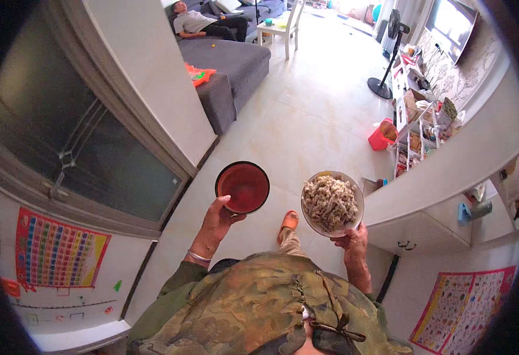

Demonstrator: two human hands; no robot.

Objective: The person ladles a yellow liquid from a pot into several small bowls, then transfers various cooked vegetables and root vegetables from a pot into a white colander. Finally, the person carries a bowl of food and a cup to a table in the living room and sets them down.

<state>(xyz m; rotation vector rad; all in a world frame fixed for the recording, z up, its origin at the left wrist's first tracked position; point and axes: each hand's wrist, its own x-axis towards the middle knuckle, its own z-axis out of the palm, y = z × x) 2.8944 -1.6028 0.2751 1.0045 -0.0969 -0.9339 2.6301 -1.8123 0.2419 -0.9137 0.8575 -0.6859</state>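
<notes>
My left hand [217, 222] grips the near rim of a round bowl [242, 187], reddish brown inside with a dark edge. No food shows inside it. In my right hand [353, 248] is a pale bowl [360, 195], held by its near right edge and heaped with a lumpy, greyish-brown food [331, 202]. The two bowls are apart, side by side above the tiled floor. Between and below them shows my foot in an orange slipper [288, 222].
A grey sofa [228, 55] with a person [202, 24] reclining on it is at upper left. Beyond stands a white chair [288, 26]. On the right are a black floor fan [380, 88], a red bin [381, 136] and loaded shelves [412, 133]. A glass-panelled door [122, 164] is at left.
</notes>
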